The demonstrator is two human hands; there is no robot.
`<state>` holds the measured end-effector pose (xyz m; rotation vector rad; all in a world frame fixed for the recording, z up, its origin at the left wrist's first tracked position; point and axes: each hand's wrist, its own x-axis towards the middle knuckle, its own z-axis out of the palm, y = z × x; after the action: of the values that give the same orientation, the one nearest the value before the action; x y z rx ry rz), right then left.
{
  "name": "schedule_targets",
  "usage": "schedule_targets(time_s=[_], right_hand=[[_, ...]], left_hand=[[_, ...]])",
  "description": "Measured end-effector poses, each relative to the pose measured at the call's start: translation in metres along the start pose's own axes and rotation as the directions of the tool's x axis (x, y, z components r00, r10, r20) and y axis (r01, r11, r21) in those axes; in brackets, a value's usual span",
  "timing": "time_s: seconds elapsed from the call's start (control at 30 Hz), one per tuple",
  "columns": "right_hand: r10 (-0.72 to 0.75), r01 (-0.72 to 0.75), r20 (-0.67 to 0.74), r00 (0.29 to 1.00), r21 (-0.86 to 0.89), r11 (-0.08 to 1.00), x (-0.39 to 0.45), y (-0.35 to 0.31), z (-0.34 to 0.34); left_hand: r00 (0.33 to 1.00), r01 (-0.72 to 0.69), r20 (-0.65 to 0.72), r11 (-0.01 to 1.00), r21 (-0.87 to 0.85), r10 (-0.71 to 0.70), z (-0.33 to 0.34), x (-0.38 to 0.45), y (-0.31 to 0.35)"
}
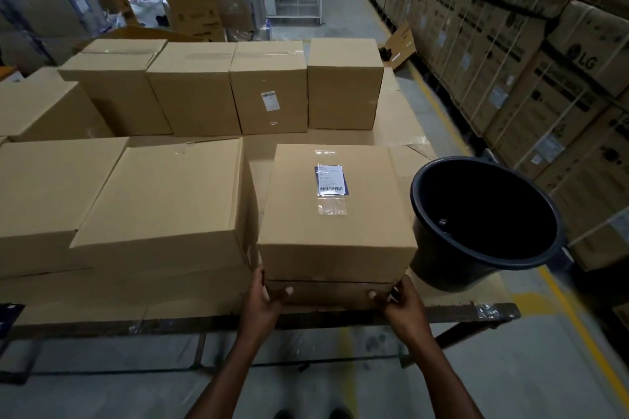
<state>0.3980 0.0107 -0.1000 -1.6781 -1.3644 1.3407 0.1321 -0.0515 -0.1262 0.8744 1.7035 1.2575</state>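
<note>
Box (337, 231) corners hide most fingers of left hand (267, 301), right hand (403, 306).

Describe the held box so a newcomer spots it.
On the cardboard-covered table, find the black bucket at near right. The box sits left of it, left hand and right hand gripping its lower corners. Only its top bears a barcode label.

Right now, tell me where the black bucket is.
In the head view, the black bucket stands at the right front corner of the table, just right of the labelled box that the left hand and right hand grip.
</note>
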Motion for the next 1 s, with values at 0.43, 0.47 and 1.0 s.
schedule_targets(time_s=[0.43, 0.47, 1.0], right_hand=[[-0.504, 0.354, -0.521, 0.688, -0.365, 0.861, -0.041, -0.092, -0.023], [-0.573, 0.396, -0.491, 0.656, -0.422, 0.816, -0.039, -0.1, -0.025], [-0.606, 0.672, 0.4, 0.687, -0.668, 0.321, 0.038, -0.187, 0.002]], left_hand=[[0.629, -0.587, -0.363, 0.726, 0.358, 0.688, 0.006, -0.037, 0.091], [0.602, -0.605, -0.335, 0.688, 0.4, 0.725, 0.003, -0.033, 0.104], [0.923, -0.356, 0.172, 0.594, 0.721, 0.345, 0.01, 0.056, 0.166]])
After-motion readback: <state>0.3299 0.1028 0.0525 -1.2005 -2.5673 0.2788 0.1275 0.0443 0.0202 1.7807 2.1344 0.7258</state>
